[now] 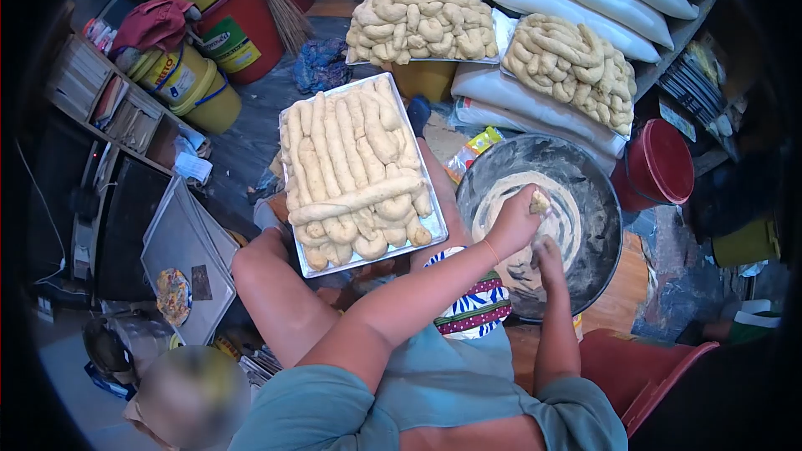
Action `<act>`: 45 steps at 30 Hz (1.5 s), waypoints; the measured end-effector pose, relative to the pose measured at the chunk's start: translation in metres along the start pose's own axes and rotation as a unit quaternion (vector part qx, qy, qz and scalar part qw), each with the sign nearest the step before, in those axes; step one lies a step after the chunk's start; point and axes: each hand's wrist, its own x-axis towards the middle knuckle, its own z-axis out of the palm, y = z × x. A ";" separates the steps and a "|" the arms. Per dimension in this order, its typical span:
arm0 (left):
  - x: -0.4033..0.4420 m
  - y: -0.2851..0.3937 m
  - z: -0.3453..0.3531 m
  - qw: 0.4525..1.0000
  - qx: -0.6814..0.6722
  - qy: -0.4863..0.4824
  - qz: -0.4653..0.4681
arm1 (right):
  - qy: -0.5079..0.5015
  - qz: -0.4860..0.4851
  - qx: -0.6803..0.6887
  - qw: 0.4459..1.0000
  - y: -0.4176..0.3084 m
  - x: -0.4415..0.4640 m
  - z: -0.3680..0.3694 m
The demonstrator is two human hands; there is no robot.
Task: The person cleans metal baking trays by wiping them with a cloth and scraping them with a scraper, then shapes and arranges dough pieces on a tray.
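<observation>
My left hand [516,219] reaches across my body over a wide black basin [601,242]. Its fingers are closed round a small piece of dough [540,202], whose end pokes out. Just below it is my right hand [547,259], dusted with flour, its fingers curled together; what they hold, if anything, is hidden. Pale flour [510,196] is spread in swirls on the basin floor beneath both hands. Across my legs rests a metal tray [441,230] of long dough ropes [338,142], with one thick rope [359,199] lying crosswise over the others.
Two more heaped dough piles, one at the back [422,21] and one at the right [572,71], sit near stacked white sacks [576,0]. A red bucket [660,163] stands beside the basin. Yellow buckets [196,88] and a broom [280,4] are at the back left.
</observation>
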 end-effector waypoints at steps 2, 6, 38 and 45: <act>-0.001 -0.004 0.000 1.000 0.025 -0.010 -0.007 | -0.059 -0.094 0.230 0.967 -0.036 -0.026 0.001; -0.013 0.002 0.016 0.998 -0.017 -0.042 -0.040 | 0.019 -0.233 -0.122 0.965 -0.049 -0.023 0.015; -0.008 0.010 -0.022 0.998 0.055 -0.027 -0.016 | -0.140 -0.197 -0.165 0.956 -0.111 -0.030 0.030; -0.015 -0.001 -0.016 0.999 0.033 -0.022 0.007 | -0.041 -0.093 0.025 0.995 -0.093 -0.030 0.026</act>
